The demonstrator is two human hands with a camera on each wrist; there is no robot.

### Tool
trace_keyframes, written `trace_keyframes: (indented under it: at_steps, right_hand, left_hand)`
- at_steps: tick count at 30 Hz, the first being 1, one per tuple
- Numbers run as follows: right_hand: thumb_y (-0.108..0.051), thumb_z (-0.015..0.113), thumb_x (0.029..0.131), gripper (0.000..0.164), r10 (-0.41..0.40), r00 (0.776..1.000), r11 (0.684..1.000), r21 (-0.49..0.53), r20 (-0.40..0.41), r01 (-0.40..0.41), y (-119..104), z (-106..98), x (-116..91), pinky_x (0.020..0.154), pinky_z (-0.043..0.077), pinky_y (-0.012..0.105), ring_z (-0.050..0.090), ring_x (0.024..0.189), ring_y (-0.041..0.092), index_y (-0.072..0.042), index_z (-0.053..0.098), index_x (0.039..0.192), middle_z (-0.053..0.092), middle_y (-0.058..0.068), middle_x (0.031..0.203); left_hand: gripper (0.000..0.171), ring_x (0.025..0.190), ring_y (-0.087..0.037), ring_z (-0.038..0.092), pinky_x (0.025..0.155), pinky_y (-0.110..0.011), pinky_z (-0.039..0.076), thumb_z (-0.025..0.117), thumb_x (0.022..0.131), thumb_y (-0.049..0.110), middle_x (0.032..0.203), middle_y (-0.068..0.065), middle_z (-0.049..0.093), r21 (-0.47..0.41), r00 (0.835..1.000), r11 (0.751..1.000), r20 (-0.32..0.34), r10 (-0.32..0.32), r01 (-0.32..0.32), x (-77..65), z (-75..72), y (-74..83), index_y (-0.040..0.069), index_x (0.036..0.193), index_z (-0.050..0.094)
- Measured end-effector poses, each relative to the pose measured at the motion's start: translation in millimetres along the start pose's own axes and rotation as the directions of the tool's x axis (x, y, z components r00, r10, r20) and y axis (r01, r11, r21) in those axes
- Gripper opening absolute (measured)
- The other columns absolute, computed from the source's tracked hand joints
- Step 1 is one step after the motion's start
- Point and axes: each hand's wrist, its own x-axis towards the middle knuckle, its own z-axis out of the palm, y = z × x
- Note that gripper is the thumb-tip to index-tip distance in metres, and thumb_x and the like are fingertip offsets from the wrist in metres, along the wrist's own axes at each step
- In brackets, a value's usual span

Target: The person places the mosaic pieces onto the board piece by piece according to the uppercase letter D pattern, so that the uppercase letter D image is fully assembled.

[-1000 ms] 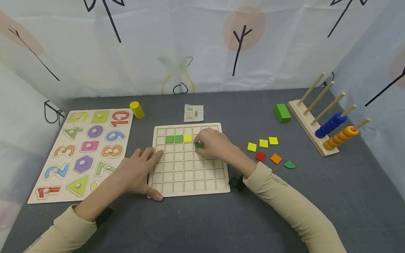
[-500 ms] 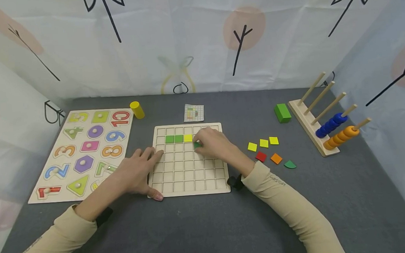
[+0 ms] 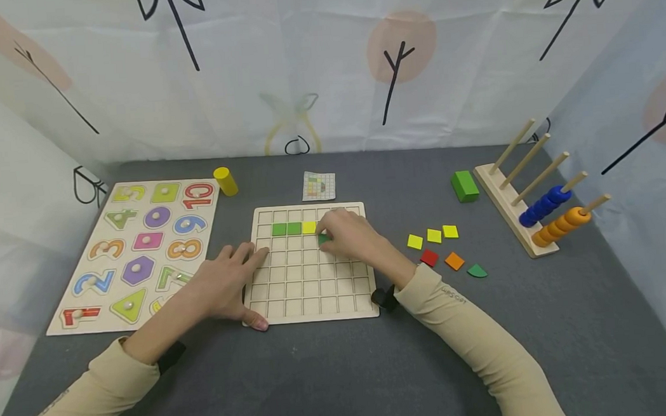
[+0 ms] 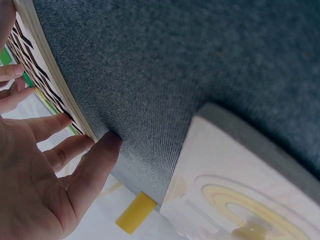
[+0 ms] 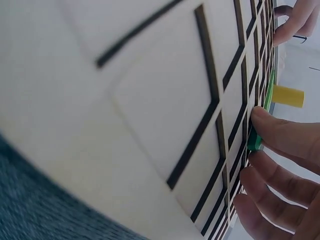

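A pale wooden grid board [image 3: 303, 289] lies mid-table, with two green square tiles [image 3: 286, 228] and a yellow square tile [image 3: 309, 227] set side by side in its second row. My right hand [image 3: 349, 235] is over the board just right of that row. Its thumb and finger pinch a small dark green tile [image 5: 255, 139], right at the grid in the right wrist view; the hand covers much of it in the head view. My left hand [image 3: 226, 284] rests on the board's left edge, fingers spread, thumb at the near corner.
Right of the board lie three yellow tiles [image 3: 434, 235], a red tile [image 3: 429, 257], an orange tile [image 3: 454, 261] and a green quarter-round tile [image 3: 477, 270]. Around these stand a number puzzle [image 3: 100, 235], yellow cylinder [image 3: 225, 181], pattern card [image 3: 318, 185], green block [image 3: 464, 186] and peg stand [image 3: 507, 204].
My right hand has shifted very slightly left, still pinching the dark green tile at the same spot on the board. The left hand keeps its place.
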Motion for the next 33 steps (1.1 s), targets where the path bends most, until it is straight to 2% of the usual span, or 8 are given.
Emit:
trace_keyframes:
  at_steps: [3,10,20,23,27,30,33]
  right_hand:
    - [-0.011,0.077,0.091,0.021,0.001,1.0,1.0,0.002,-0.002,-0.001,0.1,-0.2,0.2,0.065,0.042,0.026,0.058,0.08,0.015,-0.006,0.079,0.111,0.076,0.009,0.11]
    - [-0.01,0.079,0.089,0.011,0.004,1.0,1.0,0.021,-0.001,-0.004,0.1,-0.8,2.0,0.059,0.035,0.024,0.047,0.07,0.014,-0.006,0.08,0.099,0.073,0.008,0.09]
    - [-0.011,0.083,0.085,0.025,0.033,0.999,0.998,0.045,-0.024,-0.032,0.8,-0.3,0.7,0.061,0.044,0.024,0.06,0.07,0.014,-0.005,0.079,0.11,0.078,0.01,0.094]
    - [-0.011,0.082,0.086,0.025,0.043,0.999,0.997,0.061,-0.024,-0.042,0.7,-0.1,0.0,0.056,0.039,0.022,0.053,0.062,0.011,-0.004,0.079,0.109,0.076,0.01,0.087]
    - [-0.01,0.081,0.087,0.024,0.054,0.998,0.995,0.082,-0.022,-0.052,-0.2,0.2,-0.5,0.051,0.029,0.021,0.038,0.053,0.008,-0.002,0.079,0.11,0.071,0.008,0.073]
    - [-0.01,0.081,0.087,0.026,0.057,0.998,0.995,0.086,-0.021,-0.055,-1.3,0.6,-0.4,0.05,0.027,0.021,0.033,0.05,0.007,-0.002,0.078,0.112,0.067,0.005,0.066]
    - [-0.009,0.08,0.088,0.027,0.056,0.998,0.996,0.073,-0.019,-0.054,-2.1,1.1,-0.5,0.051,0.029,0.021,0.037,0.051,0.007,-0.003,0.078,0.114,0.068,0.006,0.067]
  left_hand:
    - [0.134,0.122,-0.044,0.054,0.074,-0.055,0.056,0.078,0.053,0.087,0.148,-0.022,0.048,-0.001,1.0,1.0,-0.001,0.0,0.0,0.0,0.3,-0.3,0.006,0.154,0.041]
    - [0.134,0.121,-0.043,0.054,0.073,-0.054,0.055,0.079,0.053,0.086,0.148,-0.021,0.048,0.0,1.0,1.0,0.0,0.005,-0.005,0.4,0.6,0.0,0.007,0.155,0.04]
    - [0.134,0.12,-0.042,0.055,0.073,-0.053,0.056,0.078,0.053,0.087,0.147,-0.021,0.049,0.007,1.0,1.0,-0.008,0.007,-0.007,0.6,-0.1,0.8,0.007,0.155,0.041]
    - [0.135,0.119,-0.042,0.055,0.071,-0.052,0.055,0.077,0.053,0.088,0.146,-0.021,0.049,0.008,1.0,1.0,-0.011,0.012,-0.012,0.8,0.1,0.8,0.006,0.154,0.041]
    - [0.135,0.12,-0.042,0.055,0.073,-0.053,0.056,0.079,0.053,0.086,0.147,-0.021,0.049,0.012,1.0,1.0,-0.007,0.006,-0.006,0.4,-0.2,0.3,0.006,0.155,0.04]
    - [0.135,0.12,-0.042,0.055,0.073,-0.053,0.056,0.079,0.053,0.085,0.147,-0.021,0.049,0.009,1.0,1.0,-0.007,0.005,-0.005,0.4,-0.5,-0.3,0.006,0.155,0.04]
    - [0.135,0.12,-0.042,0.055,0.073,-0.054,0.055,0.079,0.053,0.086,0.147,-0.021,0.049,0.005,1.0,1.0,-0.011,0.009,-0.009,0.2,-0.2,-0.7,0.006,0.154,0.041]
